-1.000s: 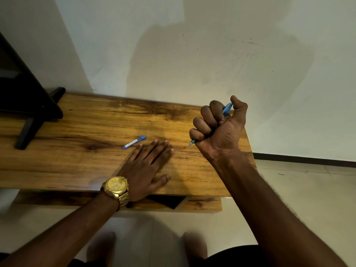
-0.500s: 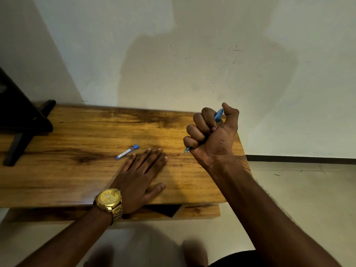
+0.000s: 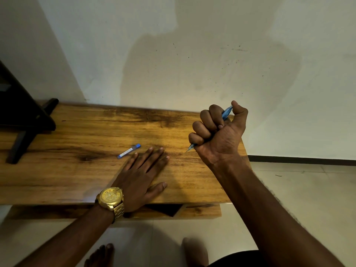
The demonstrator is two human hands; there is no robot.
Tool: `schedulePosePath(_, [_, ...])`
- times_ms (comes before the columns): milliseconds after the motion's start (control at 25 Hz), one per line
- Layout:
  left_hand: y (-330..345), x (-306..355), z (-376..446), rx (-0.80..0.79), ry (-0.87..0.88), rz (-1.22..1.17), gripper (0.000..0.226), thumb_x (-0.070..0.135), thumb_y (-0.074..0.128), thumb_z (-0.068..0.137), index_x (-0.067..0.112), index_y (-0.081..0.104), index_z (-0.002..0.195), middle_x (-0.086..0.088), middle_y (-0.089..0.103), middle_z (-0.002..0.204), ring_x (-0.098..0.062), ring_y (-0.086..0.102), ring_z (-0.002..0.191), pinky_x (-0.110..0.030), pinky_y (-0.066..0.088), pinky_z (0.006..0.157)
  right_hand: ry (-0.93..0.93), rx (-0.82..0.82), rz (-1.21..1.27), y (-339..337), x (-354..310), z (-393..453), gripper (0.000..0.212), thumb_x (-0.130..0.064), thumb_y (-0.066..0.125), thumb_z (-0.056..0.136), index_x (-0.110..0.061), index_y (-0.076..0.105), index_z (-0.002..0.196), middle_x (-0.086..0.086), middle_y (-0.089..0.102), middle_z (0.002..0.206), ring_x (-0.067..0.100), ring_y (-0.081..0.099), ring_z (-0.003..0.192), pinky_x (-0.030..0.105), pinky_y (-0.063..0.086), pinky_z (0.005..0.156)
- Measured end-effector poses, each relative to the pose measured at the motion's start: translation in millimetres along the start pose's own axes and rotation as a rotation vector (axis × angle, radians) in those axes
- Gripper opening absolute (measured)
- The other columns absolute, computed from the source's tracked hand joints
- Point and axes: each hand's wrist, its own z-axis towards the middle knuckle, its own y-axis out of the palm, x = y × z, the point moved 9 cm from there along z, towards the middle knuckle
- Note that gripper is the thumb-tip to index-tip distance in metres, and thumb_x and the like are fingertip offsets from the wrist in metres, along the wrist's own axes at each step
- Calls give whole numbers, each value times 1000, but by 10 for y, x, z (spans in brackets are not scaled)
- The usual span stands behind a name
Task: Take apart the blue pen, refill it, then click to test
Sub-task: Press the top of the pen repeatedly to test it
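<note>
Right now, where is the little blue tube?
In the head view, the little blue tube lies flat on the wooden table, left of centre, just beyond the left hand's fingertips, apart from them.

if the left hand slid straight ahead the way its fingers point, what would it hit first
Probably nothing on the tabletop. The left hand lies flat, fingers aimed up and right toward the wall. The small blue-capped tube sits just left of that line, so the index finger might graze it; depth is uncertain.
</note>
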Motion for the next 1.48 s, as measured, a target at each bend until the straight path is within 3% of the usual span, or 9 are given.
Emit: schedulePosePath(1480, [-38, 27, -13, -39, -2, -11, 81, 74, 23, 101, 40, -3, 170, 13, -15, 179, -16, -14, 166, -54, 8, 134, -18, 50, 12, -95, -41, 15, 58, -59, 28, 105, -24, 25, 59, -8, 16, 56, 11, 11, 48, 22, 14, 49])
